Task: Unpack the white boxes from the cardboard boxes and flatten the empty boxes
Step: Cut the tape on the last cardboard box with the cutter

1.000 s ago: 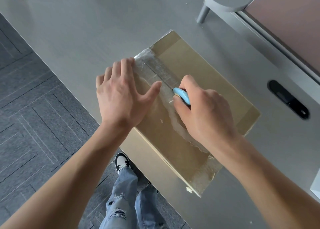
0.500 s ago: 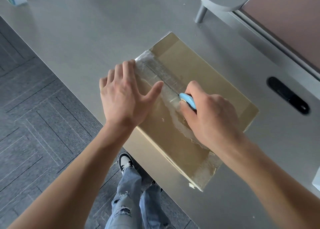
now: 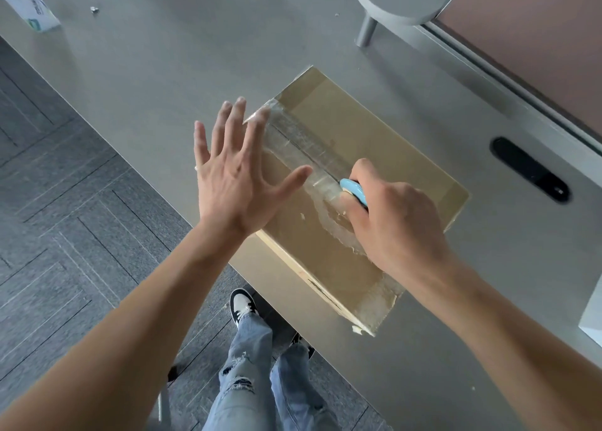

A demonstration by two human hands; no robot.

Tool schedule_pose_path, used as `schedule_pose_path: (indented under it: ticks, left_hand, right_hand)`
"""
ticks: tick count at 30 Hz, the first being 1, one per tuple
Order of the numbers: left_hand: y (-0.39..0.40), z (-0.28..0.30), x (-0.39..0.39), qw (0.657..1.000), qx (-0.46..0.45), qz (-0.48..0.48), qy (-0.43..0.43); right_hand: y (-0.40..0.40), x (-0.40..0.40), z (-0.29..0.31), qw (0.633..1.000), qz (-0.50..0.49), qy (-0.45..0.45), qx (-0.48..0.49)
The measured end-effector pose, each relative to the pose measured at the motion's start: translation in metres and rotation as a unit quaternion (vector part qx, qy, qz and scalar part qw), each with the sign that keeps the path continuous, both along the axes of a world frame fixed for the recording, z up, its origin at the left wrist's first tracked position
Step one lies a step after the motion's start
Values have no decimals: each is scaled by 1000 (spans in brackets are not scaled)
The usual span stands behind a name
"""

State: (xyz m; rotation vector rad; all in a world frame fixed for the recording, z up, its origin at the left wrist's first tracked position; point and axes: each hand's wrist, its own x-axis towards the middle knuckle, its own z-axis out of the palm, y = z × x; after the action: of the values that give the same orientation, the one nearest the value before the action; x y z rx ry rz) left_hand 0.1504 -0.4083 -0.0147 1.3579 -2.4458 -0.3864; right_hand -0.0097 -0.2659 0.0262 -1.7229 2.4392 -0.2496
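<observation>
Cardboard box (image 3: 384, 144) under both hands (image 3: 234, 183).

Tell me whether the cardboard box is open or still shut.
Shut. The cardboard box has its top flaps lying flat, clear tape along the seam; the right hand holds a blue cutter on it.

Matt cardboard box (image 3: 384, 157), glossy tape (image 3: 303, 144)

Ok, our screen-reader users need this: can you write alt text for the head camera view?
A right hand grips a blue cutter on the clear tape sealing a cardboard box on a grey table. The left hand, fingers spread, is at the box's left edge.
</observation>
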Motion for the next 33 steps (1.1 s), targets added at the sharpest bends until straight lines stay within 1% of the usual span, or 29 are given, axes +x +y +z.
schedule_pose_path:
  ticks: [3,5,7,10,13,14,17,21,28,33]
  left_hand:
    - [1,2,5,999,-8,-41,-21]
    - [1,2,4,998,-5,-60,-15]
    - [7,4,0,997,1,-76,8]
    - [30,2,-13,995,-20,-88,44]
    - [48,-5,-23,991,-34,-63,112]
    - [51,-7,-23,990,-39,-54,121]
    - [53,-9,-22,992,-50,-52,107]
    - [56,-6,-22,996,-13,-53,73]
    - [56,-6,-21,996,-13,-53,64]
    - [58,-7,-22,997,-16,-52,51]
  right_hand:
    - [2,0,0,1000,4,-3,-7]
    - [1,0,0,1000,8,-7,-9]
    - [1,-1,1,1000,11,-13,-5]
    - [0,-1,4,1000,19,-22,-11]
    - [1,-2,5,999,26,-25,-18]
    - [2,-2,4,999,25,-24,-18]
    - [3,-3,3,999,27,-22,-17]
    - [5,-6,3,999,32,-24,-20]
    - [23,-14,-1,1000,28,-4,-2]
    - [27,-11,-6,999,13,2,-34]
